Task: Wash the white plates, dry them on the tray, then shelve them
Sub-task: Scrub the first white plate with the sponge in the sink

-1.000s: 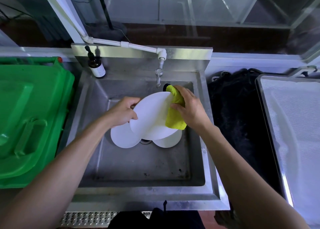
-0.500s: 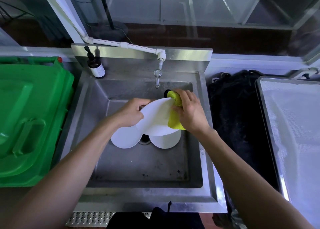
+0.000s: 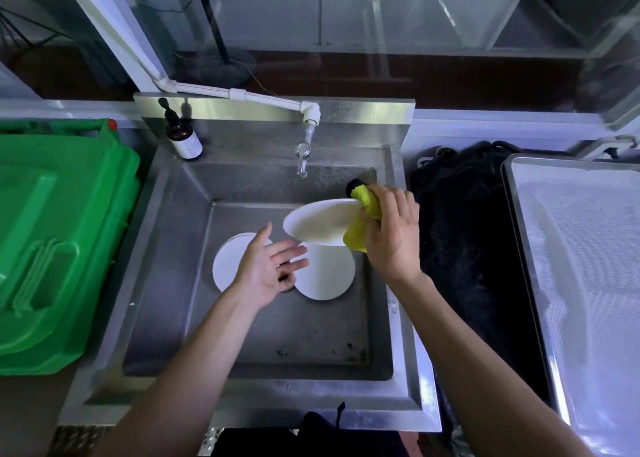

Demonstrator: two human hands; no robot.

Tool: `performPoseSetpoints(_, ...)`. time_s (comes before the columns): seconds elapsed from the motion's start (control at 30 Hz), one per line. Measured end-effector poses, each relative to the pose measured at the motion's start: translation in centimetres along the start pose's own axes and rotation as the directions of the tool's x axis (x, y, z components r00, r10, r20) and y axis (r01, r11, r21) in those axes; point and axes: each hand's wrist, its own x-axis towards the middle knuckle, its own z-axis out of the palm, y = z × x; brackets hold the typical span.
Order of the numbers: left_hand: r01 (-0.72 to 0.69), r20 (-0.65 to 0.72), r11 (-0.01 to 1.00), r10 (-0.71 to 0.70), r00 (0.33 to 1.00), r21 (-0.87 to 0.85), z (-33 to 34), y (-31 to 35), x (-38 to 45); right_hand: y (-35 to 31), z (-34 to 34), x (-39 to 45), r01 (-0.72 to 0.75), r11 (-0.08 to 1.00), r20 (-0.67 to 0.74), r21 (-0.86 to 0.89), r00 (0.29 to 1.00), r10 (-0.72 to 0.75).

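Your right hand (image 3: 389, 230) pinches plate (image 3: 320, 222) and yellow cloth (image 3: 363, 226) mid-frame, left hand (image 3: 270, 269) loose and empty below: steady the rim before scrubbing.

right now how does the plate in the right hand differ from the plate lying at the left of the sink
The held plate is raised and tilted above the basin; the left plate lies flat on the sink floor. The held plate is pinched at its rim through a yellow cloth by the right hand; nothing grips the left plate, though the open left hand partly hides it. Both are round and plain white.
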Motion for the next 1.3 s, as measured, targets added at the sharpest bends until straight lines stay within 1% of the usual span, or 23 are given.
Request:
performPoseSetpoints(0.07, 0.034, 0.069, 0.998, -0.031, 0.997, -0.049, 2.1, 0.6, -0.4, -0.2, 0.0, -0.5, 0.027, 0.999, 0.000, 0.017, 1.000, -0.027)
performPoseSetpoints(0.2, 0.054, 0.028, 0.989, -0.051, 0.998, -0.135, 5.1, 1.7, -0.6, -0.3, -0.1, -1.7, 0.113, 0.993, -0.030, 0.020, 0.993, -0.112)
performPoseSetpoints(0.3, 0.036, 0.027, 0.978, -0.031, 0.999, -0.203, 5.8, 1.5, -0.5, 0.5, -0.3, -2.5, 0.116, 0.993, -0.018, 0.010, 0.993, -0.116)
performPoseSetpoints(0.4, 0.006, 0.020, 0.945, 0.000, 1.000, -0.327, 6.0, 1.3, -0.3, 1.5, -0.5, -3.5, 0.126, 0.992, 0.049, -0.001, 0.991, -0.126)
performPoseSetpoints(0.47, -0.039, 0.011, 0.918, 0.047, 0.999, -0.395, 6.0, 1.3, 0.0, 2.2, -0.9, -4.2, 0.136, 0.991, 0.110, 0.008, 0.985, -0.136)
performPoseSetpoints(0.57, -0.148, -0.024, 0.928, 0.149, 0.989, -0.341, 5.8, 0.9, 0.6, 3.3, -1.9, -5.2, 0.127, 0.990, 0.200, 0.054, 0.970, -0.135)
performPoseSetpoints(0.63, -0.192, -0.005, 0.930, 0.200, 0.980, -0.314, 5.5, 0.5, 0.7, 3.7, -2.7, -5.4, 0.080, 0.991, 0.215, 0.103, 0.971, -0.101)
performPoseSetpoints(0.7, -0.223, 0.025, 0.926, 0.242, 0.970, -0.303, 5.2, 0.2, 0.7, 3.2, -3.6, -4.9, -0.015, 0.987, 0.242, 0.159, 0.970, -0.024)
performPoseSetpoints(0.77, -0.236, 0.040, 0.925, 0.259, 0.965, -0.299, 5.1, -0.1, 0.5, 2.0, -4.2, -4.1, -0.183, 0.954, 0.321, 0.236, 0.942, 0.102)
performPoseSetpoints(0.83, -0.227, 0.063, 0.929, 0.255, 0.965, -0.294, 5.4, -0.4, 0.2, 0.9, -4.4, -3.2, -0.339, 0.881, 0.410, 0.328, 0.892, 0.191)
performPoseSetpoints(0.87, -0.221, 0.080, 0.932, 0.253, 0.964, -0.288, 5.5, -0.7, 0.0, 0.4, -4.4, -2.9, -0.375, 0.854, 0.429, 0.361, 0.880, 0.205)
performPoseSetpoints(0.93, -0.217, 0.109, 0.936, 0.255, 0.961, -0.276, 5.5, -1.1, -0.3, -0.3, -4.0, -2.4, -0.399, 0.831, 0.439, 0.388, 0.873, 0.214)
performPoseSetpoints(1.0, -0.220, 0.123, 0.937, 0.260, 0.958, -0.271, 5.4, -1.3, -0.5, -0.7, -3.4, -2.1, -0.387, 0.834, 0.422, 0.394, 0.882, 0.209)
performPoseSetpoints(1.1, -0.227, 0.148, 0.939, 0.271, 0.951, -0.257, 5.2, -1.4, -0.8, -0.6, -2.2, -2.1, -0.264, 0.883, 0.340, 0.389, 0.932, 0.129)
performPoseSetpoints(1.17, -0.245, 0.151, 0.936, 0.288, 0.945, -0.251, 5.1, -1.7, -0.8, -0.4, -1.2, -2.3, -0.209, 0.908, 0.321, 0.363, 0.943, 0.089)
performPoseSetpoints(1.27, -0.269, 0.144, 0.926, 0.314, 0.938, -0.265, 5.1, -2.3, -0.6, -0.4, 0.4, -3.0, -0.110, 0.965, 0.260, 0.239, 0.964, 0.045)
performPoseSetpoints(1.3, -0.275, 0.144, 0.921, 0.322, 0.936, -0.276, 5.1, -2.4, -0.6, -0.5, 0.7, -3.4, -0.098, 0.976, 0.247, 0.196, 0.968, 0.047)
